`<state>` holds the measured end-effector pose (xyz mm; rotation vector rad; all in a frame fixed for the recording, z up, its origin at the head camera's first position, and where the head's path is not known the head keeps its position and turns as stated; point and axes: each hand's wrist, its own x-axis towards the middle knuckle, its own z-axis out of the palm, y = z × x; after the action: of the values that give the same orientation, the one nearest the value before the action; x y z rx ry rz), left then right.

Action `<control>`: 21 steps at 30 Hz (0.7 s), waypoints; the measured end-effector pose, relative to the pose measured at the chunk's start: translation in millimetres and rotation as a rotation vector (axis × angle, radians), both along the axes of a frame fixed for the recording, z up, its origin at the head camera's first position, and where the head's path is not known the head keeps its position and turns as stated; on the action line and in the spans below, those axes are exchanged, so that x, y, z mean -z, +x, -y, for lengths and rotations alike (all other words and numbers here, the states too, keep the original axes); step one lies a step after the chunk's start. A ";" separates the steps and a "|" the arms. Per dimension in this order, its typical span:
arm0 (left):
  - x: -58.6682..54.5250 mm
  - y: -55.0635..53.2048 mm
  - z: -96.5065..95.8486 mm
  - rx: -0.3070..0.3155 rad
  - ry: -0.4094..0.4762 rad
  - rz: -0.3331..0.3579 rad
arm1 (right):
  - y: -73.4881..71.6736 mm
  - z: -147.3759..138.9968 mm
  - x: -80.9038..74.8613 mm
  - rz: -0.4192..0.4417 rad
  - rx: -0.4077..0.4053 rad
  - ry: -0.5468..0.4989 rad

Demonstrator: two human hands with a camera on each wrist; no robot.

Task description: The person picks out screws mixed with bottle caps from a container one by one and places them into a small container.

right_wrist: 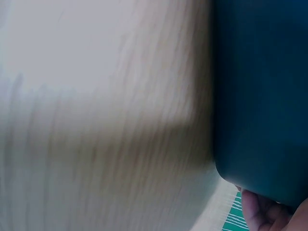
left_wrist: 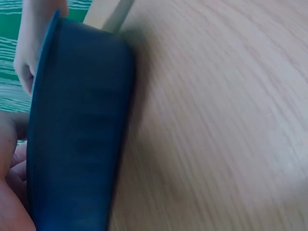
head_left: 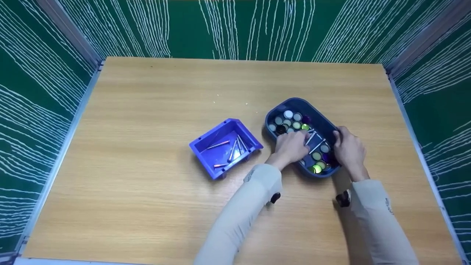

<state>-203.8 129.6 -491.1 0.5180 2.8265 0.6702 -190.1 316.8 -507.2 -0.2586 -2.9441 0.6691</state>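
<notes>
A dark blue oval tub (head_left: 294, 101) lies on the table at an angle. Inside it are several round caps (head_left: 288, 114), white, grey, green and dark, and several metal nails (head_left: 317, 146). My left hand (head_left: 290, 147) reaches over the tub's near left wall, fingers down among the contents. Its fingertips are hidden in the head view; the left wrist view shows bent fingers (left_wrist: 18, 168) behind the rim, and whether they pinch anything is unclear. My right hand (head_left: 350, 150) grips the tub's right rim. In the right wrist view its fingers (right_wrist: 260, 209) curl at the tub's wall.
Left of the tub stands a purple-blue bin (head_left: 204, 154) with several nails or screws (head_left: 233, 151) inside, some with orange tips. A few tiny pale specks (head_left: 246, 103) lie on the wooden table (head_left: 147, 206). Green walls with white streaks (head_left: 239, 29) surround the table.
</notes>
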 end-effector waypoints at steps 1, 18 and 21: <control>-0.8 -0.1 0.9 0.000 0.013 0.004 | -0.3 0.0 0.3 -0.005 0.000 -0.001; -19.7 -4.1 18.7 -0.052 0.256 0.102 | -1.1 -0.9 2.6 -0.015 -0.002 -0.019; -27.4 -5.8 23.5 -0.052 0.304 0.103 | -1.4 -1.8 2.8 -0.020 -0.002 -0.019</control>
<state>-209.6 106.0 -463.6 0.4426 2.6628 1.1129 -191.5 318.6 -510.0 -0.2498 -2.9209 0.6963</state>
